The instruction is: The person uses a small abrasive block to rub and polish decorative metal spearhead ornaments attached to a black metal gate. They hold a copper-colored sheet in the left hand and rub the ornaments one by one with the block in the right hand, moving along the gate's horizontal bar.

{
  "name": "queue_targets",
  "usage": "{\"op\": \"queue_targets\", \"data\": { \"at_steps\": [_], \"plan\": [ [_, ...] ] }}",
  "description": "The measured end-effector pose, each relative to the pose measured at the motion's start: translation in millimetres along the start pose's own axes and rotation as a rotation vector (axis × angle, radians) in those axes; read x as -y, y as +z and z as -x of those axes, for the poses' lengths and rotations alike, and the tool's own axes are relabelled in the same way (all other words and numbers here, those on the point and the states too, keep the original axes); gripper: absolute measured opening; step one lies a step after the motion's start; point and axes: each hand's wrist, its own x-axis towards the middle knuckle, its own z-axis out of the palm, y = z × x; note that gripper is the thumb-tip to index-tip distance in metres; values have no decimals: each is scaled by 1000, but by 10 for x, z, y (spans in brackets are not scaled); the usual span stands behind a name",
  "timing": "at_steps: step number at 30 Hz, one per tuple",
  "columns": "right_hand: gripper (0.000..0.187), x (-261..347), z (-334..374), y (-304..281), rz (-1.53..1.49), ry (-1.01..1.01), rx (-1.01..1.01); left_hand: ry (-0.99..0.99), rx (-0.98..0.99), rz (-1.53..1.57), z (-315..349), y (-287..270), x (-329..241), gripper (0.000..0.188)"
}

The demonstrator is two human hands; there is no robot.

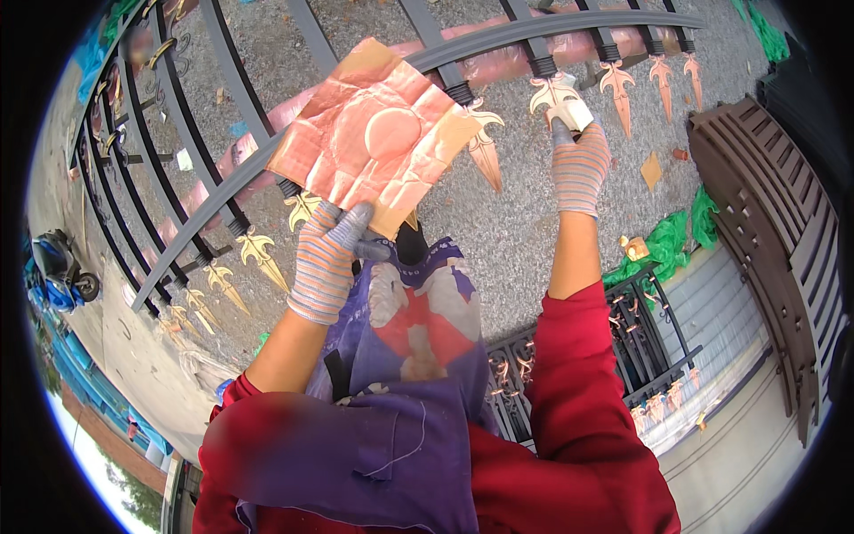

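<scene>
My left hand (pixel 329 254), in a striped work glove with grey fingertips, grips the lower edge of a creased piece of cardboard (pixel 356 133). The cardboard is coated copper-orange and has a round outline in its middle. It stands raised over the curved grey rail (pixel 569 22) of a metal fence panel, hiding part of the rail and bars. My right hand (pixel 583 165), gloved alike, pinches a small whitish pad (pixel 574 113) against a gold-and-copper spear finial (pixel 550 93) below the rail. The pad's exact kind is unclear.
More spear finials (pixel 616 89) line the rail on both sides. Brown slatted panels (pixel 756 205) lean at the right. Green plastic sheeting (pixel 667 245) and a dark fence panel (pixel 640 334) lie nearer. A scooter (pixel 67 267) stands far left.
</scene>
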Motion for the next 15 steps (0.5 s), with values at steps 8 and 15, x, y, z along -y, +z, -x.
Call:
{"op": "queue_targets", "data": {
  "at_steps": [8, 15],
  "plan": [
    [32, 19, 30, 36, 28, 82, 123, -1, -14, 6, 45, 99, -49, 24],
    [35, -132, -151, 199, 158, -9, 106, -5, 6, 16, 19, 163, -71, 25]
  ]
}}
